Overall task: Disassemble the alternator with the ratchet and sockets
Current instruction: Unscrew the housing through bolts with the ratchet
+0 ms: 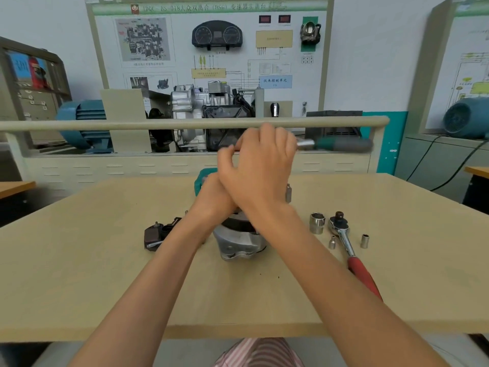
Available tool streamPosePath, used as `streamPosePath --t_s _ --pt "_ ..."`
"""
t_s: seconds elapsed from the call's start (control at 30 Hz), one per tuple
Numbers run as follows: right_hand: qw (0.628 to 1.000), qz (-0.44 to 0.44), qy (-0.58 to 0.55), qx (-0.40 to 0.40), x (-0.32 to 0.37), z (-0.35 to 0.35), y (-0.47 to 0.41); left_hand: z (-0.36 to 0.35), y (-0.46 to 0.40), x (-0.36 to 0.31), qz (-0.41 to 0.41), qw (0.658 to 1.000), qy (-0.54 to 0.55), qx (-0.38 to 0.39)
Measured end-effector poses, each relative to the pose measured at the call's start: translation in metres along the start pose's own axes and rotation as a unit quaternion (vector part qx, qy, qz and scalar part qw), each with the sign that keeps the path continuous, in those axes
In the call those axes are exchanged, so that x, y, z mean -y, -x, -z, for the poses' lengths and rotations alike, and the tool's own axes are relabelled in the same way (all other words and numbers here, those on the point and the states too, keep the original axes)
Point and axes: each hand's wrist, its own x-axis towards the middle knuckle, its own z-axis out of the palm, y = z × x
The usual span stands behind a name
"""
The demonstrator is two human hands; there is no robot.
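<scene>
The silver alternator [238, 243] stands on the tan table [105, 274], just under my crossed hands. My right hand [260, 165] is raised above it and grips the head end of a green-and-grey-handled ratchet [341, 144], whose blurred handle points right. My left hand [210, 196] lies beneath the right one at the alternator's top. Its fingers are hidden, so I cannot tell what it holds.
A red-handled ratchet [350, 250] lies right of the alternator, with a large socket [317, 223] and two small sockets [332, 242] [364, 241] beside it. A black removed part [156, 235] lies to the left. A green object [203, 178] sits behind my hands. A rail [105, 125] crosses behind the table.
</scene>
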Motion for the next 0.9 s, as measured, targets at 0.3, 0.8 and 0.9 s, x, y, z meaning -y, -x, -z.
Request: streamPosePath --t_s 0.3,0.8,0.9 --pt "0.661 -0.235 -0.704 0.109 -0.023 0.007 -0.025 0.003 0.002 0.004 0.019 0.991 0.122 0.045" --pt "0.653 -0.260 -0.696 0.148 -0.022 0.009 -0.033 0.003 0.003 0.004 0.016 0.991 0.118 0.052" --pt "0.895 -0.093 -0.437 0.023 -0.015 0.011 -0.007 0.004 0.006 0.002 -0.001 0.992 0.117 0.050"
